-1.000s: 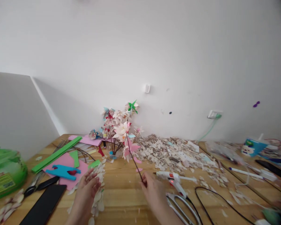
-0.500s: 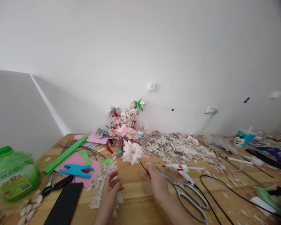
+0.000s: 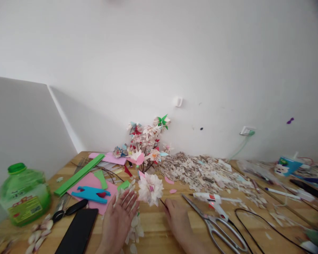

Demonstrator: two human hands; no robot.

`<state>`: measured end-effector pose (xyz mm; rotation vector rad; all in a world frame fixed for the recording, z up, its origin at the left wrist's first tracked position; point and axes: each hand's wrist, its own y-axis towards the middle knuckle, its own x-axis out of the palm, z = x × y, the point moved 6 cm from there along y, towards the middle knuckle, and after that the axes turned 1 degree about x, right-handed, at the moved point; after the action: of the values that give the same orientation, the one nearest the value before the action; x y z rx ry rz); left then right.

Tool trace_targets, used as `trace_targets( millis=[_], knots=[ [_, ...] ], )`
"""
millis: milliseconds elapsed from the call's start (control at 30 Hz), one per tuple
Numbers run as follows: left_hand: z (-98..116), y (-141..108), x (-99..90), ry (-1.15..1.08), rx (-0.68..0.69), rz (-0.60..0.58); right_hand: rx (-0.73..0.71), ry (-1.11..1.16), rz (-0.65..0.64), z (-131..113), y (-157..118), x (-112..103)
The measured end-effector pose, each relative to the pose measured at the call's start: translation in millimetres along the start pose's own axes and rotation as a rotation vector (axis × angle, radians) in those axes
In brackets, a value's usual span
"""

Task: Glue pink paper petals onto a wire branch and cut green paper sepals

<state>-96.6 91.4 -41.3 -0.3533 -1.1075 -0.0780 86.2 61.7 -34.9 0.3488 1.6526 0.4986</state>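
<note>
My right hand pinches the thin brown stem of a handmade flower, whose white petals surround a pink centre. The bloom faces me, just above the wooden table. To its left, my left hand is spread with the palm up, close to the petals but holding nothing. Loose pale petals lie beside and partly under that hand. Behind the bloom stands a bunch of similar handmade flowers with white, pink, red, blue and green parts. Two pink petals rest on the table right of the bloom.
Scissors and a glue gun with a lit red light lie at right. A large heap of dry flakes runs along the wall. At left are a phone, a green bottle, a blue piece and coloured sheets.
My left hand has opened from curled fingers to a spread palm. The flower in my right hand has come lower and nearer, turning its centre toward me. The view has shifted slightly left.
</note>
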Motion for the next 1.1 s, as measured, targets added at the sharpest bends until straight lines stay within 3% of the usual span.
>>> trace_targets(
  millis=[133,233,533,1100],
  knots=[
    [0,-5,12.7,-0.02,-0.123,-0.14,-0.073,0.02,-0.018,-5,-6,9],
    [2,-7,17.6,0.025,-0.133,-0.171,-0.113,0.036,-0.019,-5,-9,12],
    [21,9,-1.0,0.304,0.197,-0.096,-0.262,0.102,0.021,-5,-16,6],
    [21,7,-11.5,0.321,0.227,0.042,-0.262,0.215,-0.031,0,-15,3]
  ],
)
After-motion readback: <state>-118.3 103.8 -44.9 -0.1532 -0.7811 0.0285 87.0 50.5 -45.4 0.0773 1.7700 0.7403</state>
